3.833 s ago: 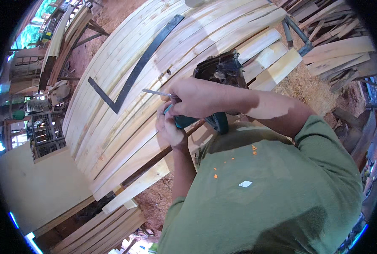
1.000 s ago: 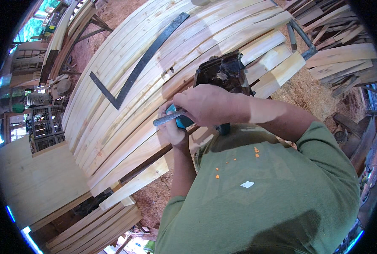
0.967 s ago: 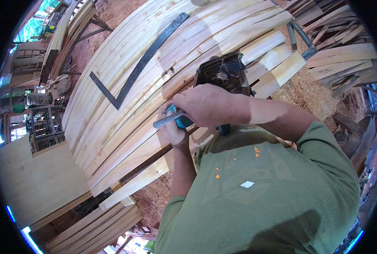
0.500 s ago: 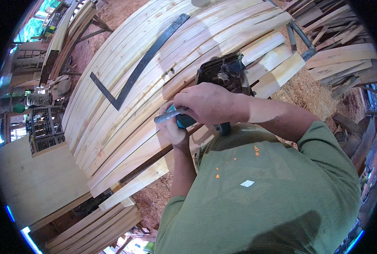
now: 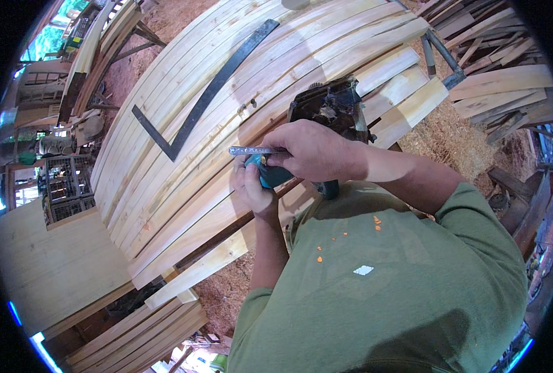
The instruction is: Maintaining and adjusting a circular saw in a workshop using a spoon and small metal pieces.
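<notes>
My right hand is closed on a narrow, flat silvery metal tool, which sticks out to the left from the fingers. Just below that tool, my left hand wraps round a teal housing with a small brass-coloured part on top, where the fingers of both hands meet. Beyond my right hand sits a dark power tool with a black, dusty body and a toothed wheel at its far edge. Whether the teal housing belongs to it is hidden behind my right hand.
Pale planks lie side by side beneath my hands, with a black metal square on them. A plywood sheet is at the left. Stacked boards and a metal trestle stand at the far right. Wood shavings cover the floor.
The silvery tool has swung from slanting down to the left to nearly level, and its tip has risen. The brass-coloured part now shows. My left fingers have shifted slightly on the teal housing.
</notes>
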The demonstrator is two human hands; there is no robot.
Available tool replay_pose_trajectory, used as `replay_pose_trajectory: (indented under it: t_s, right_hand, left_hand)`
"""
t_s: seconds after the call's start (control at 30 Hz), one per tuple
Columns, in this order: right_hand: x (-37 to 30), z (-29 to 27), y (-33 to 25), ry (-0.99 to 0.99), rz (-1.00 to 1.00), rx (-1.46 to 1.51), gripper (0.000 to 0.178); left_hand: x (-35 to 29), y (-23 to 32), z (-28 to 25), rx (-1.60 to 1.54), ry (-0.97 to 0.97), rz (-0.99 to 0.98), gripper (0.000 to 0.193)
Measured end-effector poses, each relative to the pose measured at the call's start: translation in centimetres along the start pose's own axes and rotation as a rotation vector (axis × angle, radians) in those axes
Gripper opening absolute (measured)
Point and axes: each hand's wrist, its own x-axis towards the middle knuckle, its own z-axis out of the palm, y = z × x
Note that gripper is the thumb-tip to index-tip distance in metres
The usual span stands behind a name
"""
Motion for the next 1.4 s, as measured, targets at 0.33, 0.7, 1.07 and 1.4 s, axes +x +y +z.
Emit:
replay_pose_trajectory:
  t_s: [0.33, 0.7, 1.07, 1.4]
  right_hand:
    - [0.3, 0.9, 0.7, -0.003, -0.022, -0.004, 0.018]
    - [0.6, 0.5, -0.1, -0.037, 0.022, 0.027, 0.017]
    - [0.4, 0.6, 0.4, -0.055, 0.008, 0.046, 0.017]
    - [0.7, 0.2, -1.1, -0.181, -0.051, -0.27, 0.03]
  left_hand:
    - [-0.3, -0.2, -0.2, 0.021, 0.006, -0.007, 0.039]
    - [-0.5, 0.2, -0.3, -0.176, -0.012, -0.113, 0.049]
    - [-0.6, -0.2, -0.9, -0.124, 0.014, -0.153, 0.058]
    - [-0.2, 0.2, 0.0, 0.243, -0.042, 0.151, 0.041]
